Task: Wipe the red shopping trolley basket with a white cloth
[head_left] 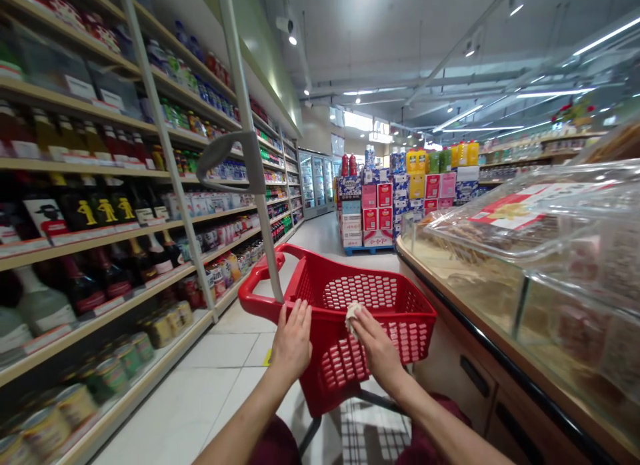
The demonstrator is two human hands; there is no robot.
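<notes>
A red plastic shopping basket cart stands in front of me, with holes in its walls and a thick red rim. My left hand lies open against the near side, its outstretched fingers close to the rim and the foot of the grey pole. Pressed to the same side wall, further right, my right hand pinches a crumpled whitish cloth or tissue. A grey loop handle is fixed on the pole. The visible inside of the basket holds nothing.
Tall shelves of bottles and cans line the left. On the right is a glass-edged counter with clear-lidded food bins, close to the basket. Stacked drink cartons stand ahead on a blue pallet, and fridges behind.
</notes>
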